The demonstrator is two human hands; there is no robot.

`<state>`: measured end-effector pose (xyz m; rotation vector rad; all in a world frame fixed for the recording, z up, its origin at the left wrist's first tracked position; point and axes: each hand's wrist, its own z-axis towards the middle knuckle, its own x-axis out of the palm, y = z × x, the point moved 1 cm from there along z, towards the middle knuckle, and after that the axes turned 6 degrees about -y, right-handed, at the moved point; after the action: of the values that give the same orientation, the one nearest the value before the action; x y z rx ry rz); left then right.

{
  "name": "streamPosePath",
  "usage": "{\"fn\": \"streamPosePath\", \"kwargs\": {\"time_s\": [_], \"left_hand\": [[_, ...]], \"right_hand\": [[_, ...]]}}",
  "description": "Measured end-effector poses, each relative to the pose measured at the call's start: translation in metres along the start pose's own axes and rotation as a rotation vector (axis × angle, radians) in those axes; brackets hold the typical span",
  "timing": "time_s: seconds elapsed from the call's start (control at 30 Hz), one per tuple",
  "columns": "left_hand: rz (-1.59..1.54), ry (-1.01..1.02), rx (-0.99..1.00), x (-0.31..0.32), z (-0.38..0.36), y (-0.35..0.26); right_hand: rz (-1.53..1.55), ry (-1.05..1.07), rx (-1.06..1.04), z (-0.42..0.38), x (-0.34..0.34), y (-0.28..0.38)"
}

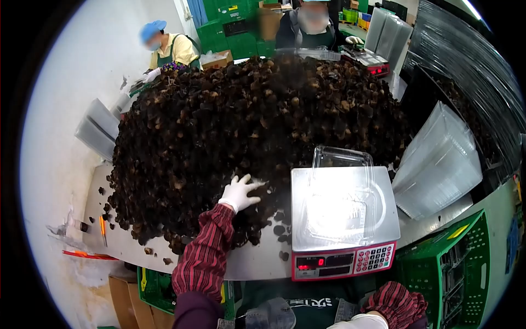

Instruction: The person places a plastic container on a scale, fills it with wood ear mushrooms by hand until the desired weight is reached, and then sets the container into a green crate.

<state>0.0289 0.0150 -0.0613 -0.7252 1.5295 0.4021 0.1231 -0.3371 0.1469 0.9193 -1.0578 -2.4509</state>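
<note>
My left hand (240,193), in a white glove, reaches onto the near side of a large heap of dark dried pieces (208,131), its fingers spread. My right hand (359,322), also white-gloved, is at the bottom edge beside my apron; its fingers are out of frame. Right of my left hand stands a red scale (343,263) with a metal plate, its display showing 0. An open clear plastic container (339,211) lies on the plate, its lid tilted up at the back.
Stacked clear containers (438,164) stand right of the scale, others (98,129) at far left. Green crates (452,268) sit below the table. Behind the heap are two people, one (175,49) at left, one (315,27) near another scale (378,70).
</note>
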Motion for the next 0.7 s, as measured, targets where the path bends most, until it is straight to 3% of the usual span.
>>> {"fn": "streamPosePath", "kwargs": {"time_s": [0.03,0.1,0.17,0.23,0.33,0.43,0.57,0.7], "left_hand": [[0.005,0.08,-0.018,-0.01,-0.002,-0.007],[0.085,0.017,0.019,-0.027,0.003,-0.016],[-0.207,-0.225,0.132,-0.041,0.033,-0.014],[-0.311,-0.716,0.15,-0.037,0.074,-0.01],[-0.236,-0.867,-0.064,-0.031,0.127,-0.001],[-0.273,-0.649,-0.253,0.009,0.151,0.014],[-0.139,-0.35,-0.198,0.012,0.117,-0.012],[-0.117,-0.311,-0.083,-0.006,0.08,-0.018]], "right_hand": [[0.023,-0.005,0.037,-0.003,-0.001,-0.001],[-0.013,-0.037,0.036,-0.007,-0.006,-0.002],[-0.055,-0.072,0.034,-0.011,-0.008,-0.004],[-0.2,-0.165,0.058,-0.015,-0.007,-0.008],[-0.276,-0.291,0.147,-0.023,-0.015,-0.005],[-0.315,-0.36,0.214,-0.033,-0.017,-0.006],[-0.305,-0.493,0.199,-0.045,-0.017,-0.013],[-0.237,-0.532,0.164,-0.044,-0.019,-0.02]]}}
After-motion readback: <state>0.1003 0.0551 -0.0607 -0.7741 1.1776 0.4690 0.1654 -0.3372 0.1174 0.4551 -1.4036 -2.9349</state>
